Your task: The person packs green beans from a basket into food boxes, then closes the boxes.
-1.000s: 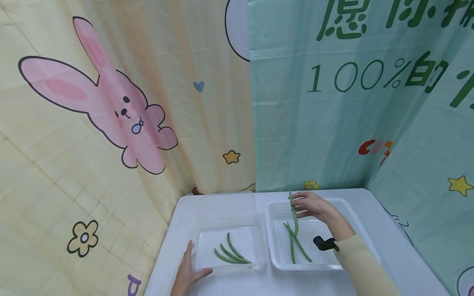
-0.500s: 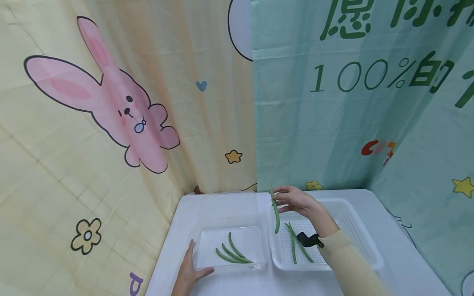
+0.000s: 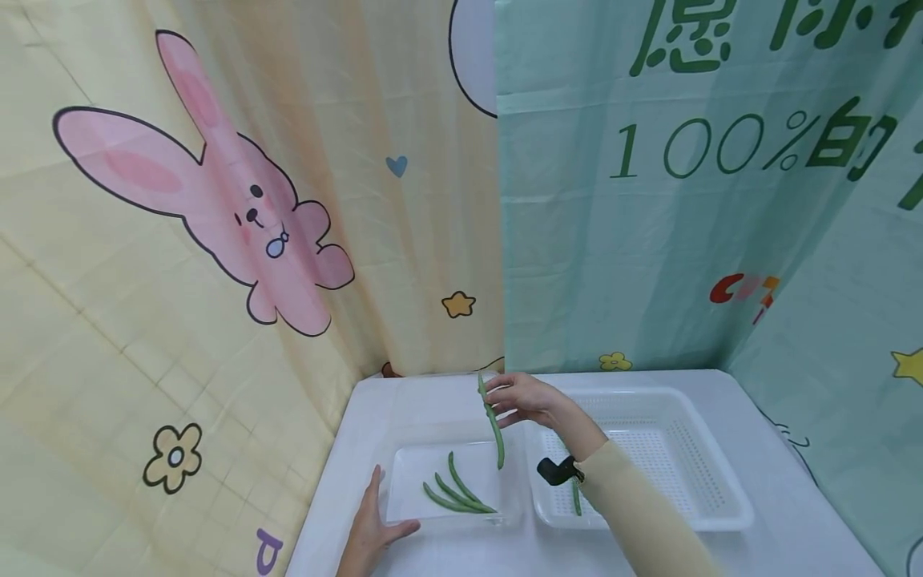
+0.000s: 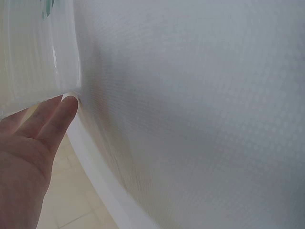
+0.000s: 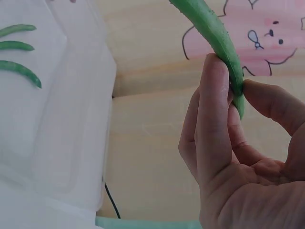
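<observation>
Head view: right hand [image 3: 525,398] pinches bean [image 3: 493,425] over clear tray [image 3: 404,481] (3 beans inside); left hand [image 3: 371,529] flat, relaxed, touching tray edge.

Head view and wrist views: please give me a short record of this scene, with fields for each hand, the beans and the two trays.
right hand: pinches one green bean near its top end, so it hangs above the clear tray
left hand: rests flat on the table, fingers straight, touching the clear tray's near left corner
beans in clear tray: three, lying side by side
perforated white tray: right of the clear tray; one bean shows, the forearm hides part of the tray
</observation>
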`<control>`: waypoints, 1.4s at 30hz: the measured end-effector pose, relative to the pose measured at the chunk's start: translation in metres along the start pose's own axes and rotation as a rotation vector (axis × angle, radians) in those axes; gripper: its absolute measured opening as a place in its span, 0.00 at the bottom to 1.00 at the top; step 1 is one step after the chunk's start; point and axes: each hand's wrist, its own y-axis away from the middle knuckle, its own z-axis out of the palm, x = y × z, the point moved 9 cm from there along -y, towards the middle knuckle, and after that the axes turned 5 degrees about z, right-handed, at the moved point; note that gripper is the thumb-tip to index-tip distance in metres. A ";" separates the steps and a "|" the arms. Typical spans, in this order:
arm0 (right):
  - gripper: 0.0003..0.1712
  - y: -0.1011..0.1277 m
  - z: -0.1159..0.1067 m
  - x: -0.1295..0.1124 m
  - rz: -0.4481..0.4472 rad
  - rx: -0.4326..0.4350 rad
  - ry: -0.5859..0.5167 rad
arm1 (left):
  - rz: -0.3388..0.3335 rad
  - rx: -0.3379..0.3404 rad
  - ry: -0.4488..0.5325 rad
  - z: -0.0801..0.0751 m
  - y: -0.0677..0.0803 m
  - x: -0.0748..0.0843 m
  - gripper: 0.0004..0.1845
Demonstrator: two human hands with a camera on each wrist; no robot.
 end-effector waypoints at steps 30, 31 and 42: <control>0.10 -0.054 0.082 0.078 0.195 0.020 0.259 | 0.046 0.008 0.037 0.001 0.000 0.000 0.76; 0.10 -0.055 0.082 0.080 0.199 0.026 0.263 | 0.040 0.001 0.033 0.001 0.000 0.000 0.76; 0.06 -0.054 0.082 0.085 0.185 0.026 0.241 | 0.051 0.005 0.014 0.000 0.000 0.001 0.75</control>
